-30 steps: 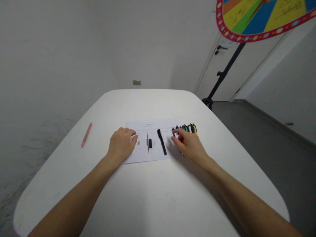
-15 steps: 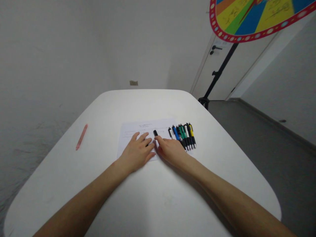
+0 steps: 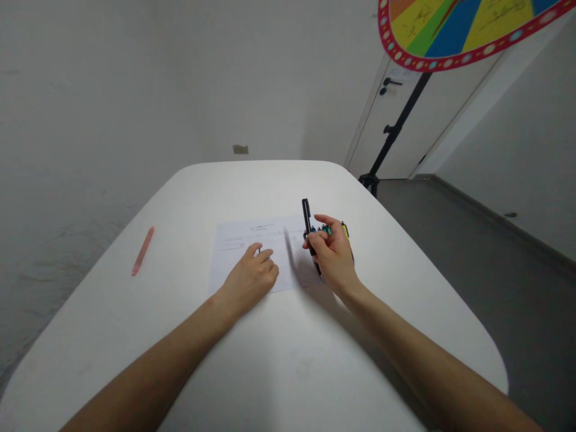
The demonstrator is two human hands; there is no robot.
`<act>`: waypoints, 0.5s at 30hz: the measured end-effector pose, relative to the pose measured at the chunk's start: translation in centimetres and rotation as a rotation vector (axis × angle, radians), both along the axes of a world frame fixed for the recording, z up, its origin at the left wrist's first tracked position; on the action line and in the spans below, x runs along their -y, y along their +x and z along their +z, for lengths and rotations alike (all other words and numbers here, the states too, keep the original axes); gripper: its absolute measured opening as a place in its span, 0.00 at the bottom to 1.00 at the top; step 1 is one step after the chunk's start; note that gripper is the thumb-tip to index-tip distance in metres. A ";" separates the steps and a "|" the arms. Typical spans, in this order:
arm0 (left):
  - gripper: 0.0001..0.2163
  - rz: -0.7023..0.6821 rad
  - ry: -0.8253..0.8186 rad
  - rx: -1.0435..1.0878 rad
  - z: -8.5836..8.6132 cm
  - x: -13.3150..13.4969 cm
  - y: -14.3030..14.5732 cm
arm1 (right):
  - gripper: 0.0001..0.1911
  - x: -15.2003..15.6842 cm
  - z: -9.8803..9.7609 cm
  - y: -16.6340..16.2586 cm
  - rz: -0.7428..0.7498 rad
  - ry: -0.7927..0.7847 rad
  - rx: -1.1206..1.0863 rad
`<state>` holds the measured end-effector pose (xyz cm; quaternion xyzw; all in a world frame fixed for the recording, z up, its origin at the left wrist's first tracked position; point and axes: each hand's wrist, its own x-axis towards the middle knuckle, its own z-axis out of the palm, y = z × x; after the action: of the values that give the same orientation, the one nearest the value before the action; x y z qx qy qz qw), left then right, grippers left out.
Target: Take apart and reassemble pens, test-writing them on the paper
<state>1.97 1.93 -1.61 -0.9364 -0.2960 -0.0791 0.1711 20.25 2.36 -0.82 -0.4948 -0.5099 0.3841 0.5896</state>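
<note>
My right hand is raised over the right side of the paper, thumb and fingers closed around a black pen. The pen stands nearly upright, its clip end on top. Behind that hand several pens lie in a row, mostly hidden; bits of green, blue and yellow show. My left hand rests on the printed white sheet of paper with its fingers curled. A thin dark tip shows between two of its fingers; what it belongs to is hidden.
A pink pen-like stick lies on the left of the white table. Beyond the table's right far corner, a colourful wheel stands on a black stand before a door. A wall is behind the table.
My right hand has moved right and up from the paper's middle, bringing the black pen upright over the row of pens. My left hand's fingers have curled in, and the two hands are farther apart.
</note>
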 end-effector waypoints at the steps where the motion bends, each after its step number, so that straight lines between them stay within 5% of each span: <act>1: 0.11 -0.006 -0.004 -0.001 0.0 0.0 0.1 | 0.21 0.1 0.2 -0.1 0.007 -0.018 -0.063; 8: 0.10 -0.009 -0.028 0.250 0.4 0.3 -0.1 | 0.25 1.1 1.4 -1.1 0.104 -0.211 -0.538; 15: 0.08 0.013 -0.115 0.755 1.9 1.3 0.0 | 0.09 1.4 1.0 -1.3 0.198 -0.452 -0.806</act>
<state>1.95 0.64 0.25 -0.8476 -0.3479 -0.4006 -0.0024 18.94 0.97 0.15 -0.3715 -0.1887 0.7012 0.5785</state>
